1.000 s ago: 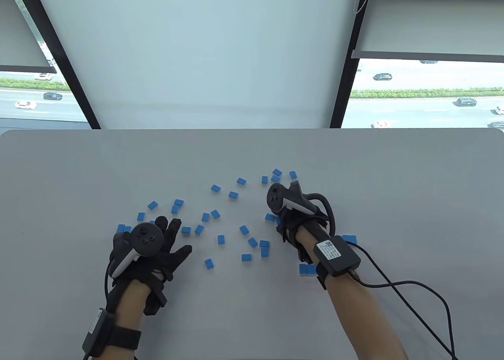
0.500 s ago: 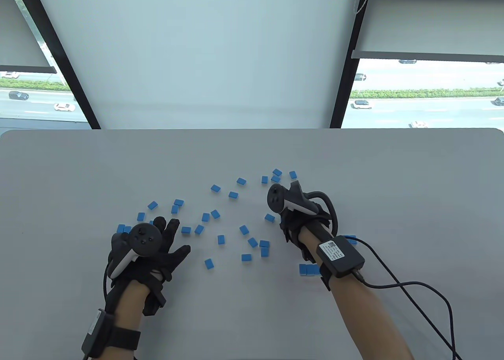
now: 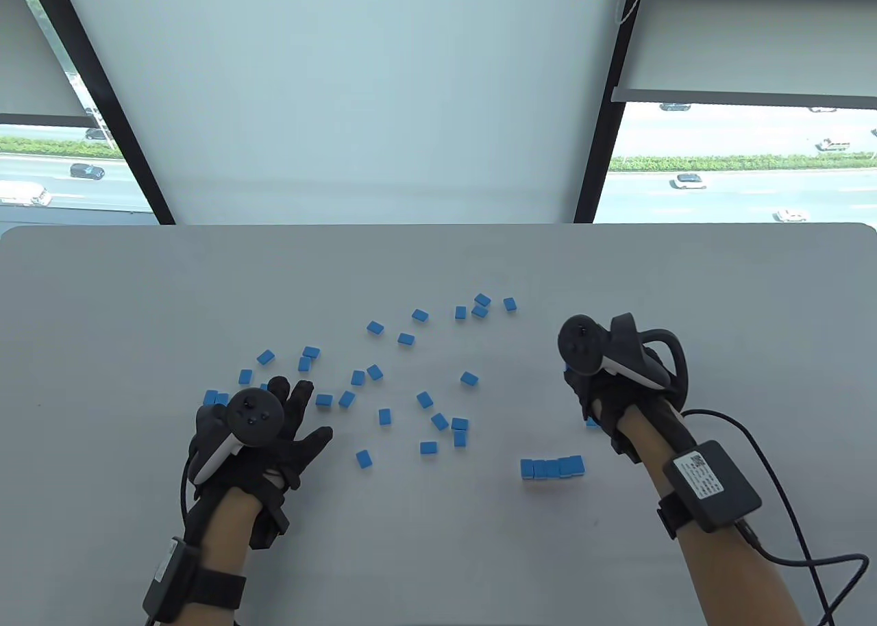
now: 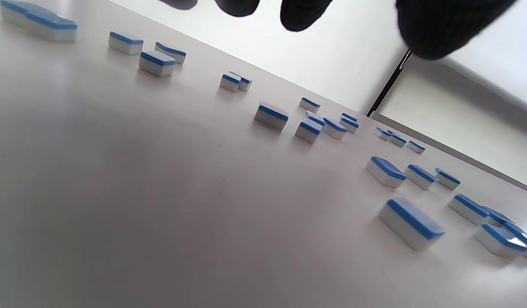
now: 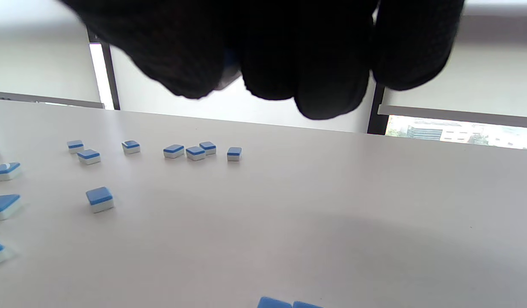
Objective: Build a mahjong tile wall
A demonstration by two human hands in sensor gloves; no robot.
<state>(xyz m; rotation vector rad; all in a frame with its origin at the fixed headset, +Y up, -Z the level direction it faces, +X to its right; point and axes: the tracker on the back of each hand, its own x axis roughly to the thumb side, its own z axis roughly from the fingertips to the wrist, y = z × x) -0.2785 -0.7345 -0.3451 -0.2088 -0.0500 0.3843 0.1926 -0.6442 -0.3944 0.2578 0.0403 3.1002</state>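
Blue-backed mahjong tiles (image 3: 425, 399) lie scattered face down across the middle of the grey table (image 3: 438, 557). A short row of tiles (image 3: 551, 468) stands side by side near the front right, also seen at the far end of the left wrist view (image 4: 37, 25). My left hand (image 3: 301, 414) rests flat on the table with fingers spread, among loose tiles and holding nothing. My right hand (image 3: 582, 386) hovers behind and right of the row. Its fingers (image 5: 315, 77) are curled and pinch a tile (image 5: 229, 70) that is mostly hidden.
One loose tile (image 3: 593, 421) lies just under the right hand. A small cluster of tiles (image 3: 479, 305) sits farther back. The right wrist's cable (image 3: 808, 564) trails over the table's front right. Windows stand behind the table's far edge.
The right hand lifted away from the centre with a tile and moved right, uncovering the short row. The left hand has stayed where it was.
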